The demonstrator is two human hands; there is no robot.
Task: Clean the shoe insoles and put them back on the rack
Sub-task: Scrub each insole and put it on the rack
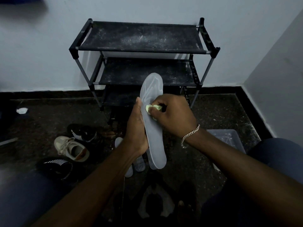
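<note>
Midway, insole (155, 141) in left grip (136, 128)

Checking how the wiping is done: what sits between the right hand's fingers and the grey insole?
A small pale yellow-green cloth, pinched by the right hand and pressed against the insole, which the left hand holds. The head view shows it.

Dark speckled floor (213, 112): beige sneaker (72, 149) at left, black striped shoe (82, 132) just behind, second black striped shoe (55, 166) nearer. White crumpled wad (22, 110) far left. Clear plastic tub (227, 138) right.
</note>
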